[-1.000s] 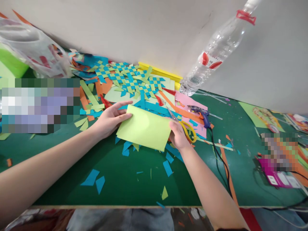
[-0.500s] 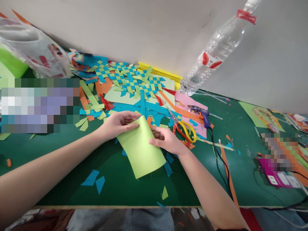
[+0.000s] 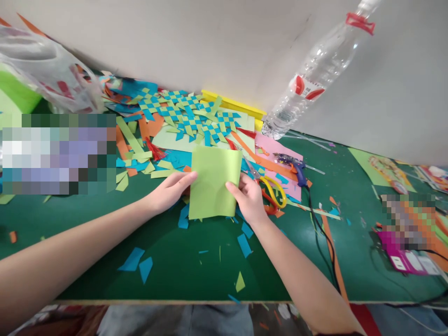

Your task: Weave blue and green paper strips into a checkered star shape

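Observation:
I hold a light green sheet of paper (image 3: 213, 182) upright over the green table (image 3: 182, 266), between both hands. My left hand (image 3: 170, 191) pinches its left edge, thumb on the front. My right hand (image 3: 249, 199) grips its right edge the same way. Right behind the right hand lie scissors with yellow and red handles (image 3: 271, 191). Beyond the sheet is a heap of woven blue-and-green paper mats (image 3: 185, 116) and loose strips.
A clear plastic bottle (image 3: 315, 79) leans against the wall at the back right. A blue glue gun (image 3: 294, 164) with a black cord lies on pink paper. Blue and green scraps (image 3: 138, 261) litter the table. A plastic bag (image 3: 52, 70) sits at the back left.
The green sheet lay flat a second ago. It was turned round and lifted, and now stands on end with a hand on each side edge.

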The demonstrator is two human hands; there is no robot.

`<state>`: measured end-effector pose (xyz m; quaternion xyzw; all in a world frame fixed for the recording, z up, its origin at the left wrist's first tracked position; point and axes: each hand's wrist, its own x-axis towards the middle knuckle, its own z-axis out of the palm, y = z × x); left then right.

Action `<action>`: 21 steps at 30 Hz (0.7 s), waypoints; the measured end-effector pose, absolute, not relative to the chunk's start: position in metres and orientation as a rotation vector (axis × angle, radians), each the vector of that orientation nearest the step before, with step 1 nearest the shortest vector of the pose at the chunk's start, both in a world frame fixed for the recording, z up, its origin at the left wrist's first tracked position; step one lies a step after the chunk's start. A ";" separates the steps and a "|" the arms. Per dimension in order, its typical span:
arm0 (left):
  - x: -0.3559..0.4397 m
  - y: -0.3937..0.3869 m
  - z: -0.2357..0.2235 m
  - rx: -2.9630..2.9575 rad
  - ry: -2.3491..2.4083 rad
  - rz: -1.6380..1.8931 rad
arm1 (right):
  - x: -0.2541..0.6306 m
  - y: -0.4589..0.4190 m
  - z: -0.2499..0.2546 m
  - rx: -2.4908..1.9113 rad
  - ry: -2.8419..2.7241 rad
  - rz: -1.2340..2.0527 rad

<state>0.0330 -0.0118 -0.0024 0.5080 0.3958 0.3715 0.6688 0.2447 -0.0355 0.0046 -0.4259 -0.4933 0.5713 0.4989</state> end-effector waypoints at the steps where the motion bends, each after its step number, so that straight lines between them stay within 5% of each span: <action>1: 0.033 -0.012 -0.001 1.169 0.918 0.799 | 0.245 -0.036 0.005 -1.039 -1.197 1.372; 21: 0.033 -0.011 0.009 1.351 1.028 0.618 | 0.246 -0.035 0.002 -1.106 -1.234 1.325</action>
